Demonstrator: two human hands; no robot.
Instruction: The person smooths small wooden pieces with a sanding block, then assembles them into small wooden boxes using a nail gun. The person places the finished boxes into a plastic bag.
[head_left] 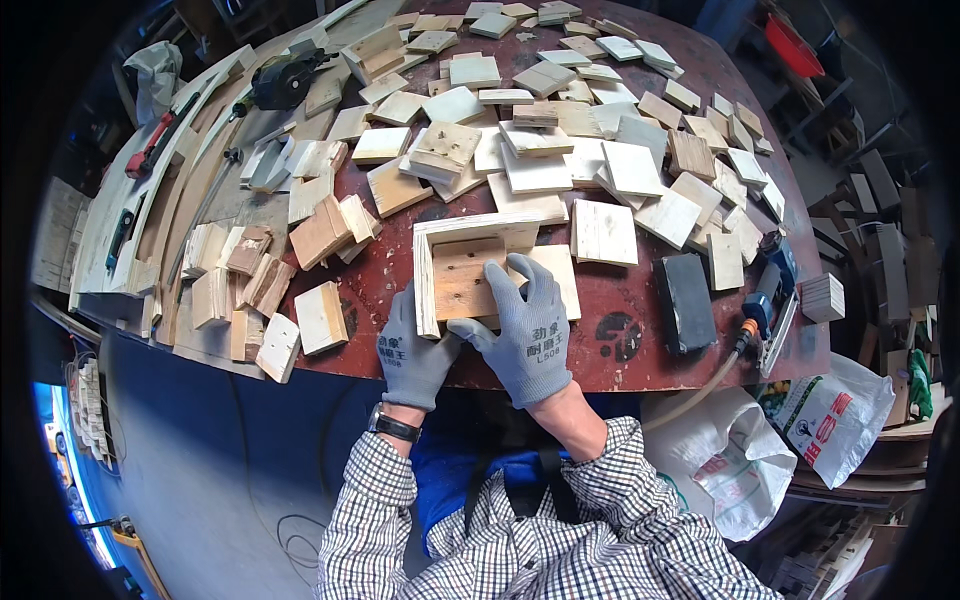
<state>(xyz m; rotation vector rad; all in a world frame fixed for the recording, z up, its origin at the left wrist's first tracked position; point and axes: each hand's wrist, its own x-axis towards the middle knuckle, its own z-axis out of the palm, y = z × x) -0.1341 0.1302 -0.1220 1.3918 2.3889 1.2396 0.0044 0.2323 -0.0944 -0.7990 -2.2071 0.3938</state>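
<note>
We see 2 grey-gloved hands at frame centre, working on small open wooden box lying on dark red tabletop. Left hand wrapped around box's lower left edge, likely bracing it. Right hand flat, fingers spread, pressing plywood panel against box's right side, seemingly to keep joint flush. Loose wood offcuts crowd upper frame. Black block and pneumatic nail gun lie right of hands.
</note>
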